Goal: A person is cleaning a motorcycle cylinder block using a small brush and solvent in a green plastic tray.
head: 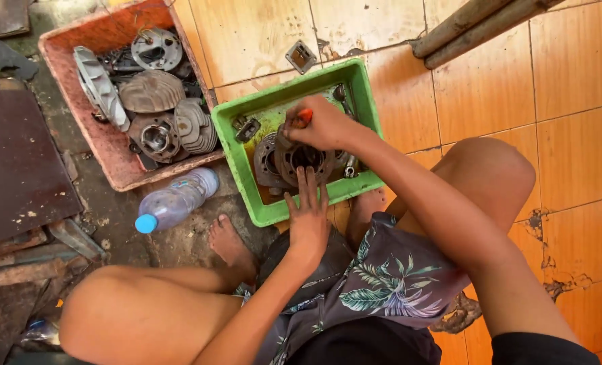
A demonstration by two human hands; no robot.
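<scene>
I squat over a green plastic tray (358, 88) on the floor. Inside it stands a round finned metal engine cylinder (299, 161), dark and greasy. My left hand (307, 213) rests on the cylinder's near edge, fingers spread, steadying it. Over the cylinder's top, my right hand (322, 125) is closed around a tool with an orange handle (302, 118). The tool's working end is hidden by my fingers. Small metal parts (247, 128) lie at the tray's left corner.
A reddish tray (105, 152) at left holds several finned engine parts and covers. A plastic bottle with a blue cap (176, 201) lies beside it. Rusty metal sheets (13, 169) cover the floor at left. Two pipes (476, 23) lie top right on orange tiles.
</scene>
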